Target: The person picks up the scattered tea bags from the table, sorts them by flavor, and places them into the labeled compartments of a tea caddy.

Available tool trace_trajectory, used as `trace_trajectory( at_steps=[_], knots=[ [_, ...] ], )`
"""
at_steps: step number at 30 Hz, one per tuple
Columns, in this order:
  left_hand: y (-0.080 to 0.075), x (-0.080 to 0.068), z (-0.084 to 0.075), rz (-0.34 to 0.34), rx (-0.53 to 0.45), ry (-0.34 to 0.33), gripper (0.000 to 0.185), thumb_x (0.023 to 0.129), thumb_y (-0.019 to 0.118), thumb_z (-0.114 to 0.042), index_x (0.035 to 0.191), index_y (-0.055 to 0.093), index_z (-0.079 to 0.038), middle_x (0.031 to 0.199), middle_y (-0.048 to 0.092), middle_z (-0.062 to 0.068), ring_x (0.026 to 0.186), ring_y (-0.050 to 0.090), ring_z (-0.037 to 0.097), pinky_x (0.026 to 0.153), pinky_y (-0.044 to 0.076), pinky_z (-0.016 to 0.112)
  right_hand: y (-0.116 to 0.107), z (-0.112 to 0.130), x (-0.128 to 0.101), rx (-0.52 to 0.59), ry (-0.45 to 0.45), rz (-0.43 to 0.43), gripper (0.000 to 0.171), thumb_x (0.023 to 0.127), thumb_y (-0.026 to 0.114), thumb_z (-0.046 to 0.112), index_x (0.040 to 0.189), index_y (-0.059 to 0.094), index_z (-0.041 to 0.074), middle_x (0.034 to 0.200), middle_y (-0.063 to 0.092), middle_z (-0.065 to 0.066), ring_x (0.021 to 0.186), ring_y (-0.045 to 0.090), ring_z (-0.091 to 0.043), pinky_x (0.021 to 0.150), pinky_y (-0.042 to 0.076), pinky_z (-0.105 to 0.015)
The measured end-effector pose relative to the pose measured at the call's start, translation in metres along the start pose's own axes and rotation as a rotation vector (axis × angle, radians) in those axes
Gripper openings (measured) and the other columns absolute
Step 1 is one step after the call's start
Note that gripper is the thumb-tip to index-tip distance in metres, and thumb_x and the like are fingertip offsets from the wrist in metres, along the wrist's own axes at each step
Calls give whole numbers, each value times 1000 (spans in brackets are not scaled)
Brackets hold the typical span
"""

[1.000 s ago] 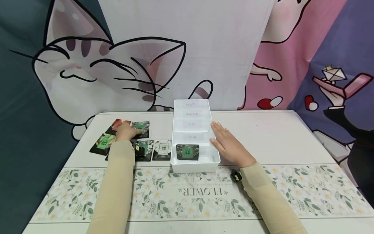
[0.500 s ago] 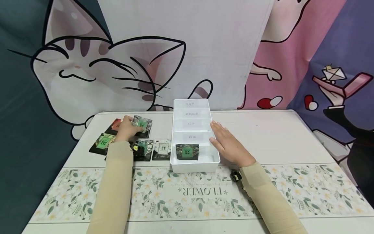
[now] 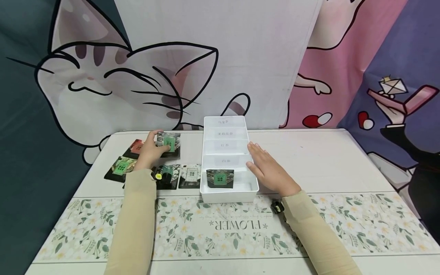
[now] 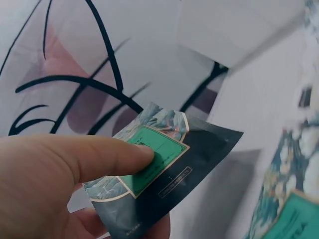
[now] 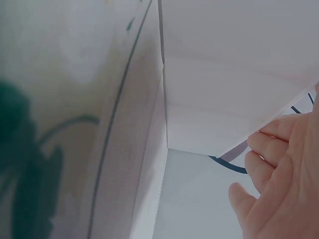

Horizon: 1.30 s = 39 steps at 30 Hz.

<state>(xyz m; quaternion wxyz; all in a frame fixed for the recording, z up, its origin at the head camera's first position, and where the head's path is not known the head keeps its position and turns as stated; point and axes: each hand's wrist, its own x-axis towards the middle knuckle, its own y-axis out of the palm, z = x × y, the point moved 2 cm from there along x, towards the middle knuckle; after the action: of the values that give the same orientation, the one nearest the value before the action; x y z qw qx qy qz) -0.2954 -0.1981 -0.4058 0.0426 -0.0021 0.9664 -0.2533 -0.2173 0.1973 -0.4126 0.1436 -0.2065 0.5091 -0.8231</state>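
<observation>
My left hand (image 3: 148, 153) pinches a small tea sachet (image 3: 172, 143) with a green label and dark lower part. In the left wrist view the thumb (image 4: 114, 157) presses on the label and other fingers lie behind. A white divided box (image 3: 228, 197) with labelled compartments stands at the table's middle. Another green-labelled sachet (image 3: 220, 178) leans in its nearest compartment. My right hand (image 3: 271, 170) rests against the box's right side, fingers extended; in the right wrist view the fingertips are right at the box wall (image 5: 224, 94).
Left of the box lie a white-labelled sachet (image 3: 191, 175), a floral sachet (image 3: 173, 172), a bright green one (image 3: 121, 168) and a red one (image 3: 135, 147). A patterned printed strip (image 3: 192, 229) crosses the front of the table, before a cartoon curtain (image 3: 268, 57).
My left hand has taken hold of the green-labelled sachet and raised it off the others, tilting it more upright. The right hand and the box stay put.
</observation>
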Motion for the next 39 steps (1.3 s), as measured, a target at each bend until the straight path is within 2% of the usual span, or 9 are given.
trace_trajectory(
  at_steps=[8,11,14,15,21,26,29,36,39],
  knots=[
    [4,-7,-9,69,-50,-7,71,104,57,-23,163,18,-12,146,43,34,118,51,45,100,43,58,0,0,0,3,3,1,64,111,38,36,160,20,-1,167,20,-15,154,14,-33,124,13,-51],
    [5,-10,-12,85,-68,-15,68,105,56,-25,161,22,-9,147,46,29,101,58,28,94,47,49,0,0,0,2,2,1,64,111,38,37,160,20,-1,167,20,-14,154,14,-33,124,13,-51],
    [7,-13,-15,96,-124,-21,67,105,56,-24,161,23,-7,136,55,24,82,53,12,84,49,39,0,0,1,2,1,4,64,111,37,37,160,20,0,167,19,-14,155,14,-32,124,13,-50],
    [7,-14,-16,99,-137,-15,66,105,56,-24,161,24,-7,129,58,22,84,55,8,83,50,37,0,0,1,2,0,4,64,111,37,37,160,20,0,167,19,-14,154,14,-32,124,13,-50],
    [10,-19,-26,131,-215,38,56,105,57,-21,153,34,-3,94,63,2,77,59,9,82,53,34,0,0,0,6,2,0,64,110,38,37,160,20,0,167,19,-13,154,15,-33,125,12,-48],
    [11,-24,-33,160,-245,40,64,105,57,-21,159,26,-5,117,65,16,88,63,6,100,51,44,1,-1,0,-1,6,2,65,111,38,37,160,19,0,167,18,-14,154,15,-34,124,13,-50],
    [12,-26,-36,171,-253,50,59,105,58,-21,154,32,-3,122,63,21,90,64,9,102,49,47,2,0,0,1,11,7,65,111,38,37,160,19,0,167,18,-13,154,14,-33,124,12,-49],
    [14,-29,-43,202,-245,78,68,104,58,-20,160,23,-4,141,53,28,126,56,34,110,43,52,1,1,0,-10,13,9,65,111,37,38,160,19,1,167,18,-12,155,14,-31,124,14,-50],
    [16,-30,-49,212,-248,95,60,104,58,-19,154,30,0,141,52,30,131,51,39,111,41,54,1,0,0,-20,13,6,65,111,37,38,161,18,1,167,18,-13,154,14,-32,124,14,-51]
  ],
)
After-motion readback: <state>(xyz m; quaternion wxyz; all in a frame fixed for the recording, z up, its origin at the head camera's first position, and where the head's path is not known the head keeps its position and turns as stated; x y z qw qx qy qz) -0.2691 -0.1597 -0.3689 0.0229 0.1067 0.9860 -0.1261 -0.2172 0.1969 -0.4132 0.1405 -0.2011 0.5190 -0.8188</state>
